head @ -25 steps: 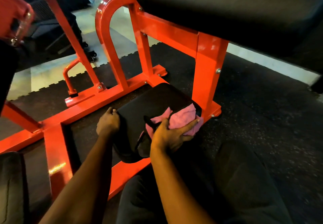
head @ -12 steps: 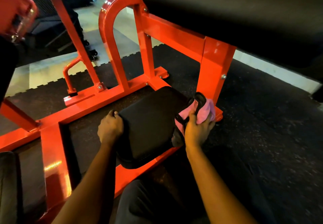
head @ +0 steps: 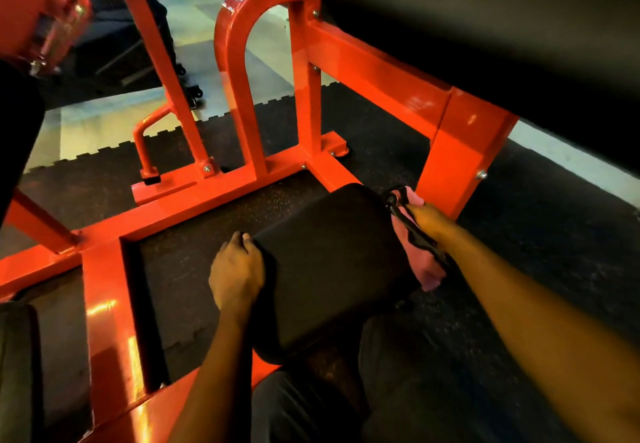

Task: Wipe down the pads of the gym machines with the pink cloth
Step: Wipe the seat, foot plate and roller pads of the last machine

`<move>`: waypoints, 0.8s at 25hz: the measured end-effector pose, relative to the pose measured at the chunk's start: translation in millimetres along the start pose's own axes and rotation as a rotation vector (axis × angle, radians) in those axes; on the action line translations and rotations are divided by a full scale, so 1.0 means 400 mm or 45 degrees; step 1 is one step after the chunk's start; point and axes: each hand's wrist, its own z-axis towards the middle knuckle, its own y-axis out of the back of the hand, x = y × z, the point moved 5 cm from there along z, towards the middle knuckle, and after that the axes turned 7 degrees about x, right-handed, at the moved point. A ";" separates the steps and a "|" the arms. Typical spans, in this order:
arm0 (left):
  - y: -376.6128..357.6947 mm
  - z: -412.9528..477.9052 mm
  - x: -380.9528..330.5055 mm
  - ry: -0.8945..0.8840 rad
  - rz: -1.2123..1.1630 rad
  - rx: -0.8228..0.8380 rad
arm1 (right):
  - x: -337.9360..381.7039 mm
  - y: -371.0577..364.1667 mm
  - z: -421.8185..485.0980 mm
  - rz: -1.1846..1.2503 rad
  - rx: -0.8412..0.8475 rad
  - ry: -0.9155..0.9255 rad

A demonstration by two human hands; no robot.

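Observation:
A low black pad [head: 332, 262] sits inside the orange machine frame [head: 214, 193] near the floor. My left hand [head: 237, 271] grips the pad's left edge with curled fingers. My right hand [head: 427, 219] holds the pink cloth [head: 427, 269] against the pad's right side, low by the orange upright. A black strap [head: 415, 231] lies across the cloth. Most of my right hand's fingers are hidden behind the pad. A larger black pad [head: 485, 27] overhangs at the upper right.
The orange upright [head: 457, 165] stands just behind my right hand. Black rubber floor mats [head: 554, 252] surround the frame. A curved orange handle [head: 235, 62] rises at the back. My dark-trousered legs [head: 381, 390] are at the bottom. Another black pad [head: 17, 356] shows at the lower left.
My right hand has carried the pink cloth from the pad's top surface over to its right side and down. My left hand has stayed on the left edge.

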 end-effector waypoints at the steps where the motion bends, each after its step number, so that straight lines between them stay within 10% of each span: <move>1: -0.001 0.000 0.001 0.016 -0.001 -0.012 | 0.014 -0.005 0.024 -0.064 0.016 0.035; 16: -0.004 -0.003 0.005 0.024 -0.007 -0.099 | -0.026 0.157 -0.087 -0.430 -0.252 0.295; 20: 0.001 -0.005 0.001 -0.012 -0.004 -0.086 | 0.038 0.004 -0.027 -0.362 0.293 0.465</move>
